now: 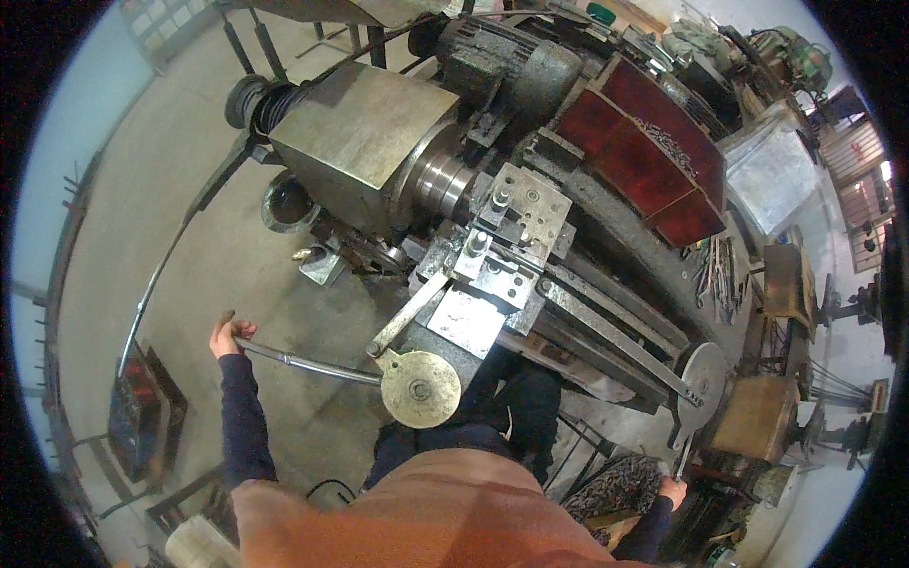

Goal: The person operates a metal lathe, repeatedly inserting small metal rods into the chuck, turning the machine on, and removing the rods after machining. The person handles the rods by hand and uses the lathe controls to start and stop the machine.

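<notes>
My left hand is closed round the outer end of a long metal lever. That lever runs right to a round brass-coloured disc in front of my body. At the lower right, my right hand grips a short metal handle below a grey round wheel. Between my arms stands a small lathe, with a steel tool block bolted on its slide. A shiny cylindrical spindle sticks out of the box-shaped headstock toward the block. A flat link bar joins block and disc.
A red metal tray holding small parts sits behind the lathe, near a dark motor. Several hand tools lie on the right. A long curved rod reaches down the left side to a dark box. Metal shavings lie near my right hand.
</notes>
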`<move>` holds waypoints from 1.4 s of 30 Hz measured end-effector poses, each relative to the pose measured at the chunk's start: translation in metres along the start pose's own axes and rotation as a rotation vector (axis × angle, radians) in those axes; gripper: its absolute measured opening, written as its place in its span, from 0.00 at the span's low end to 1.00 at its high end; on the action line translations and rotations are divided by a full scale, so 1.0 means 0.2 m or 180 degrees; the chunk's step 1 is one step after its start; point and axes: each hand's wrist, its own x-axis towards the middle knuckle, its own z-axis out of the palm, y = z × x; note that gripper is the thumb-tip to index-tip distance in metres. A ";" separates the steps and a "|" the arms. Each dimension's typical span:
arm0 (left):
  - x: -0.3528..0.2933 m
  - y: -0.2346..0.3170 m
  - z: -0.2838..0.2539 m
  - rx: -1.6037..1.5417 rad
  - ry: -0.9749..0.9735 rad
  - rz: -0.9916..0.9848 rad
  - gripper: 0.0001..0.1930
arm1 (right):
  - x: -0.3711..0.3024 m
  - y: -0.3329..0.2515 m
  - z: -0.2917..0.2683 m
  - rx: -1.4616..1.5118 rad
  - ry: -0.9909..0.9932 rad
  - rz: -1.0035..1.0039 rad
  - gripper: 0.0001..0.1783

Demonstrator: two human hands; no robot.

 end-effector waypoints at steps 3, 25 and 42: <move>0.01 -0.02 -0.01 0.0128 0.0159 -0.0014 0.22 | 0.01 0.00 -0.01 -0.0001 -0.0085 -0.0052 0.24; 0.06 -0.04 0.03 -0.0043 -0.0005 -0.0019 0.19 | 0.07 0.06 0.05 -0.0121 -0.0078 0.0010 0.26; 0.02 0.02 0.08 0.0230 0.0072 0.0121 0.22 | -0.02 -0.03 -0.01 -0.0114 -0.0090 0.0102 0.25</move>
